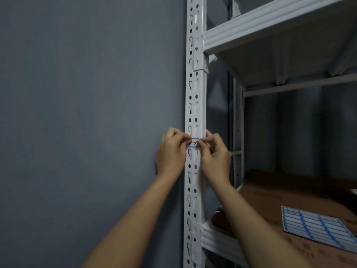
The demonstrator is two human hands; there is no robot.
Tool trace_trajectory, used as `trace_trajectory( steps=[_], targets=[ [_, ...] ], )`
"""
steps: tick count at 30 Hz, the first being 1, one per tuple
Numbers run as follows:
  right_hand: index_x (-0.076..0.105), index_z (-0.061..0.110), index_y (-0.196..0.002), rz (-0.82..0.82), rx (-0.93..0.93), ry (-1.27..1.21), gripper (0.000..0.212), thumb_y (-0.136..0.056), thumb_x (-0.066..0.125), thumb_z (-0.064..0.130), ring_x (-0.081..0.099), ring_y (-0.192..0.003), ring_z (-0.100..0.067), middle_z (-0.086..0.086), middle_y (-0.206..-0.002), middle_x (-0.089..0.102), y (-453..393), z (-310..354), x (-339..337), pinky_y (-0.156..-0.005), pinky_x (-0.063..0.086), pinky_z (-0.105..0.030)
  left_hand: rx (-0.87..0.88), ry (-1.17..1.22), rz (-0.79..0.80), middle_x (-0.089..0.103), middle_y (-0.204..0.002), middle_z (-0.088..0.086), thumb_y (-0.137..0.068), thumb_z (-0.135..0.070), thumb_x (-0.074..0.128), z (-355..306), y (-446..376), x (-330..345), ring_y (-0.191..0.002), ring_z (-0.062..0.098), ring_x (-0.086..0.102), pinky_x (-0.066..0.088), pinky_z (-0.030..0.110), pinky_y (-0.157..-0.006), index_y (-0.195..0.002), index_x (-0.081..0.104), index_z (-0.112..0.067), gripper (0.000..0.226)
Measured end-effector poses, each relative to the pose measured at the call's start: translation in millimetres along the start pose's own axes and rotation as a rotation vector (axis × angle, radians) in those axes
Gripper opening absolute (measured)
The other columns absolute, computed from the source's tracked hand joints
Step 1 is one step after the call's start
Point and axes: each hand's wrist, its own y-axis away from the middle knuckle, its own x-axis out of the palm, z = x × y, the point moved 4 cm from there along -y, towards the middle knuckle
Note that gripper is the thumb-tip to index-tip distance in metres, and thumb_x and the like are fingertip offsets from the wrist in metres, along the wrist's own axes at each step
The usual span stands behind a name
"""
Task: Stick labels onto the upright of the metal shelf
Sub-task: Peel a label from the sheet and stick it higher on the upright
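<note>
A white perforated metal upright (194, 93) runs top to bottom through the middle of the head view. A small white label with a blue border and black handwriting (194, 142) lies across the upright at mid height. My left hand (171, 152) pinches the label's left end, and my right hand (214, 153) pinches its right end against the post. Both hands touch the upright. Part of the label is hidden under my fingertips.
A sheet of blue-bordered labels (318, 228) lies on brown cardboard (270, 206) on the lower shelf at the right. A white shelf board (270, 33) juts out above. A grey wall (87, 113) fills the left side.
</note>
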Motion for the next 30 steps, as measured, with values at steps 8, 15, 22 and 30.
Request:
trace_trajectory(
  steps=[8,15,22,30],
  targets=[
    [0.058,0.016,-0.084,-0.041,-0.011,0.045,0.008,-0.090,0.064,0.016,0.067,-0.103,-0.013,0.007,-0.131,0.061,5.3,5.0,-0.1,-0.085,0.054,-0.047,0.002,-0.028,0.113,0.046,-0.094,-0.012,-0.092,-0.019,0.057,3.8,-1.9,4.4,-0.079,0.012,0.054,0.040,0.027,-0.063,-0.090,0.062,-0.019,0.006],
    [0.055,0.017,-0.080,-0.042,0.005,0.079,0.013,-0.089,0.065,0.014,0.065,-0.107,-0.016,0.004,-0.130,0.062,4.6,12.7,-1.5,-0.087,0.052,-0.042,-0.027,-0.022,0.020,0.046,-0.093,-0.010,-0.090,-0.021,0.058,5.8,-2.9,-8.3,-0.080,0.013,0.056,0.046,0.032,-0.067,-0.087,0.064,-0.019,0.007],
    [0.055,0.013,-0.083,-0.036,0.018,0.096,0.012,-0.090,0.063,0.015,0.066,-0.104,-0.017,0.003,-0.133,0.060,5.5,13.7,-1.6,-0.086,0.052,-0.042,0.018,-0.028,0.049,0.052,-0.096,-0.010,-0.090,-0.026,0.061,2.3,0.3,-3.3,-0.085,0.011,0.058,0.050,0.035,-0.069,-0.089,0.066,-0.022,0.007],
    [0.050,0.020,-0.080,-0.065,0.028,0.108,0.017,-0.091,0.062,0.015,0.067,-0.103,-0.019,0.003,-0.132,0.060,8.0,16.9,0.6,-0.083,0.052,-0.040,0.147,-0.236,0.115,0.053,-0.102,-0.001,-0.094,-0.028,0.053,-3.4,2.5,-3.4,-0.090,0.018,0.058,0.048,0.039,-0.065,-0.096,0.062,-0.014,0.016]
  ],
)
